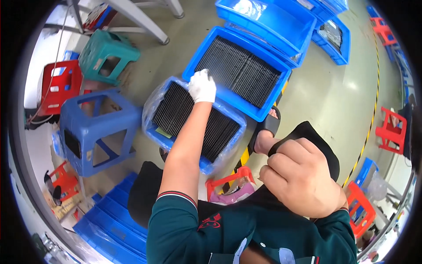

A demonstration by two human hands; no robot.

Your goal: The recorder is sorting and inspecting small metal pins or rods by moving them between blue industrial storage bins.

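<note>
a: left hand [202, 86], white glove, rests on the far rim of the near crate [154, 132], at 12 o'clock of its black sheets [193, 121]. fingers curled over the edge; cannot tell whether they pinch a sheet or only the plastic liner [151, 103].

b: right hand [301, 176]?

a: bare, closed in a loose fist on the knee, nothing visibly clamped in it. well apart from the crate, at its 4 o'clock.

b: risks?

a: judgement only. the sheets stand on edge, packed tight. a one-handed pull at the end could drag neighbours up or tip the row. the loose liner could snag the glove. the second crate [239, 72] touches at 1 o'clock, little room to tilt.

b: unseen?

a: forearm covers the middle of the stack. fingertips hidden behind the glove's back. crate's near corner blurred by the liner. sheets possibly thin boards, view too coarse. blue stool [99, 127] at 9 o'clock.
</note>
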